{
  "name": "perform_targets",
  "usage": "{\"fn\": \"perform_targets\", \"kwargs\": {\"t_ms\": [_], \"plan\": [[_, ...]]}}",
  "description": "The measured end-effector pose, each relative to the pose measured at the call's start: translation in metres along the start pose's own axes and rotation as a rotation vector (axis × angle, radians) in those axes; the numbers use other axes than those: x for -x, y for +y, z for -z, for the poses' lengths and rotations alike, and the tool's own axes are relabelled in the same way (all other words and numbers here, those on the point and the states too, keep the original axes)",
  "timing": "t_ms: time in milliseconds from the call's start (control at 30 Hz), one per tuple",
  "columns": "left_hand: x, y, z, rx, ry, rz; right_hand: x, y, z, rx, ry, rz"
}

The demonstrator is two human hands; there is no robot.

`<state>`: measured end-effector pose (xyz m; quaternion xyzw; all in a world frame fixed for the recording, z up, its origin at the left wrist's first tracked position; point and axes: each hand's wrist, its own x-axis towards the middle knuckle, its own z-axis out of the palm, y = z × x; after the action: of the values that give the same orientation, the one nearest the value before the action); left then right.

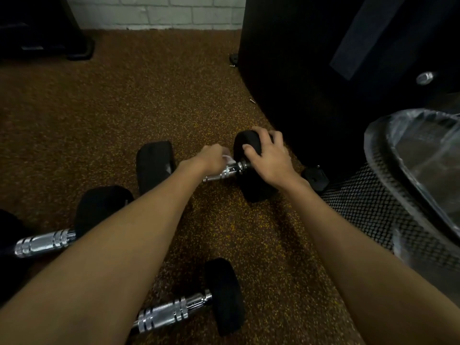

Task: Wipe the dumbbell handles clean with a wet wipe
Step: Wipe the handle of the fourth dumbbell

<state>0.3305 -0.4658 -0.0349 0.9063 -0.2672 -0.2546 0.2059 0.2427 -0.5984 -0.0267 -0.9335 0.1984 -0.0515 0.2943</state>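
Observation:
Three black dumbbells with chrome handles lie on the speckled brown floor. The far dumbbell [254, 185] lies across the middle. My right hand [270, 155] grips its right weight head from above. My left hand [211, 158] presses a small white wet wipe [228, 159] onto its chrome handle [224, 173] close to that head. A second dumbbell [44, 242] lies at the left, partly under my left forearm. The third dumbbell [174, 311] lies nearest me at the bottom centre.
A black mesh bin [373, 210] lined with a clear plastic bag stands at the right. A large black machine [323, 58] rises behind it, with a small black foot [315, 178] beside the far dumbbell. A white brick wall [159, 11] closes the back.

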Motion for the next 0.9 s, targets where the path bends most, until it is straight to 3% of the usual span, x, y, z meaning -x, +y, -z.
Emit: {"fn": "perform_targets", "kwargs": {"t_ms": [200, 467, 567, 767, 900], "plan": [[0.02, -0.003, 0.0, -0.148, 0.042, -0.196, 0.0, -0.001, -0.001, 0.021, 0.024, 0.001], [0.004, 0.005, 0.002, -0.136, 0.014, 0.051, 0.001, -0.001, 0.0, 0.019, 0.017, -0.001], [-0.002, 0.014, -0.003, -0.117, -0.012, -0.033, 0.0, -0.001, 0.0, 0.028, 0.017, -0.001], [0.033, -0.003, -0.018, -0.205, 0.149, -0.272, 0.002, -0.002, 0.0, 0.015, 0.016, -0.009], [0.041, -0.011, -0.022, -0.201, 0.267, -0.22, 0.003, 0.0, 0.0, 0.015, 0.024, -0.006]]}}
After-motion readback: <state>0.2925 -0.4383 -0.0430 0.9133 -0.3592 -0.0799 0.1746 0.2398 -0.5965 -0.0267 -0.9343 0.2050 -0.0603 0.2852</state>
